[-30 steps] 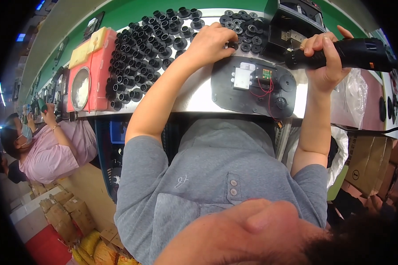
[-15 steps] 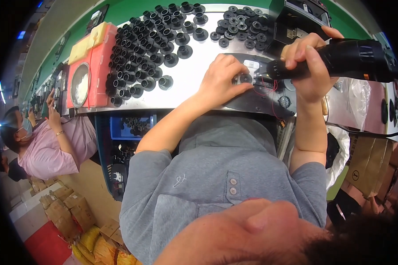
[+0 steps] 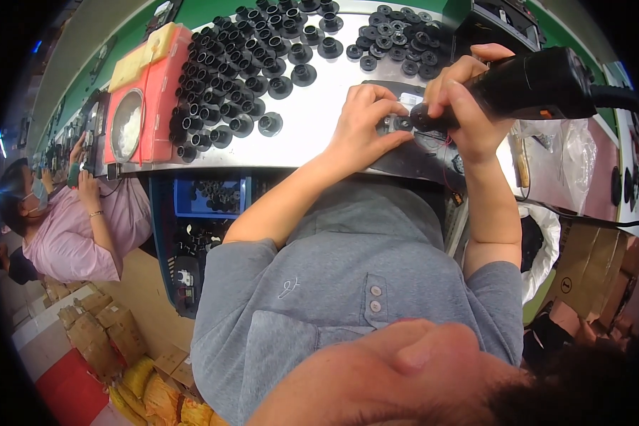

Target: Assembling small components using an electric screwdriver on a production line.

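Observation:
My right hand is wrapped round a black corded electric screwdriver, held nearly level with its nose pointing left. Close by, my left hand pinches a small dark part with a pale, shiny top between thumb and fingers. The screwdriver's nose is right beside those fingertips; I cannot tell whether its bit touches the part. Beneath both hands lies a dark flat housing on the metal worktop. Thin red wires run over it near the screwdriver.
Many black flanged tubes stand upright at the left, with small black discs behind. A red bin sits at the far left, a black box at the back right. Clear plastic lies at right. A person in pink works to the left.
My right hand has brought the screwdriver left and tilted it, its nose now close to my left fingertips. My left hand stays nearly in place. The view has shifted slightly.

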Action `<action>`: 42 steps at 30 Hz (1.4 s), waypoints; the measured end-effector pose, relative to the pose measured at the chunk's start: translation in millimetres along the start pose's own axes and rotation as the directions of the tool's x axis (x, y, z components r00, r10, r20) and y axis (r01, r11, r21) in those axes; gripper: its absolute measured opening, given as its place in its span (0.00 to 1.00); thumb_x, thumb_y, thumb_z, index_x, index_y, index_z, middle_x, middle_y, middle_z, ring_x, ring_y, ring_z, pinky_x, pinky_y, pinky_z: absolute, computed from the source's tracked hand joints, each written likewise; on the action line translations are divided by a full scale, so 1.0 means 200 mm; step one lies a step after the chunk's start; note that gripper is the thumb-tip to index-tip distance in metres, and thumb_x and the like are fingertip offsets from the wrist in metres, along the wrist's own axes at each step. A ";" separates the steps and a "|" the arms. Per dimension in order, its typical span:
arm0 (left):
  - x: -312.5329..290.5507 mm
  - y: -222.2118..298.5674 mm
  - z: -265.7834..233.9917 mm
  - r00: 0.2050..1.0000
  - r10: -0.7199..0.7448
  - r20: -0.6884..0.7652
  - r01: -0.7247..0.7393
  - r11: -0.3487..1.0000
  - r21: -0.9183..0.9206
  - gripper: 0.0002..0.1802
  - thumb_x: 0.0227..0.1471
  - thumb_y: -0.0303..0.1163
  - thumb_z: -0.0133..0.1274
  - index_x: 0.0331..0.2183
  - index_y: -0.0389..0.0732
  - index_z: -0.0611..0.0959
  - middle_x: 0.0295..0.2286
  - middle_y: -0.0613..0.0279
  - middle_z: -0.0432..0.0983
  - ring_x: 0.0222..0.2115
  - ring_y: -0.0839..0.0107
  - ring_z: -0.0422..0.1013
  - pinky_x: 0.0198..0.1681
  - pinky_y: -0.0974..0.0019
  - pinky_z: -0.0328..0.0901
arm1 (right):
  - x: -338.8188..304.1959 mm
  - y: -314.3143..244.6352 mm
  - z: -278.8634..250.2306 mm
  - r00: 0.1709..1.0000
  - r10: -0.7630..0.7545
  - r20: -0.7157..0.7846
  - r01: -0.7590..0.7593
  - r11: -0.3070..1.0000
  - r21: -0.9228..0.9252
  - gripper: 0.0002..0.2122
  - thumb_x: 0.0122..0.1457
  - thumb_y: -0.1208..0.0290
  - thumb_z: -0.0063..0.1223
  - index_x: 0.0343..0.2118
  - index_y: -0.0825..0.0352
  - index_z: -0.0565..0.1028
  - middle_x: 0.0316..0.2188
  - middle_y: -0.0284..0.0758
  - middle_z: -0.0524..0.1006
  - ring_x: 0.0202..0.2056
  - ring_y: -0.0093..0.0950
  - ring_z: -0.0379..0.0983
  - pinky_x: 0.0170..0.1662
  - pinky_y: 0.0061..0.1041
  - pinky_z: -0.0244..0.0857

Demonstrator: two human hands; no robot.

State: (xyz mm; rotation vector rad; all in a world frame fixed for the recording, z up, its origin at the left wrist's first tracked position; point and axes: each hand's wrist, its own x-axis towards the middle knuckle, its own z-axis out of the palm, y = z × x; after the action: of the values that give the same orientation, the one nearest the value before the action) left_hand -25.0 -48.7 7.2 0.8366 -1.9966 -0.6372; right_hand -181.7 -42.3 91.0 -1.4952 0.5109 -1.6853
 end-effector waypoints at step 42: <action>0.83 -0.24 -0.77 0.988 -0.155 -0.023 0.155 0.949 0.274 0.29 0.35 0.36 0.63 0.44 0.43 0.78 0.40 0.59 0.72 0.41 0.67 0.68 0.45 0.68 0.62 | -0.20 -0.27 -0.74 0.913 0.129 -0.387 -0.125 0.992 0.037 0.37 0.51 0.34 0.39 0.52 0.66 0.59 0.27 0.38 0.70 0.28 0.29 0.69 0.29 0.26 0.65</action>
State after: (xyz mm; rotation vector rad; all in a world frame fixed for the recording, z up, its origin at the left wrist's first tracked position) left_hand 54.9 -223.8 136.3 1.1696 -2.0611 -0.4501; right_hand -340.0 -10.0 75.0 -1.0907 0.7897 -1.8830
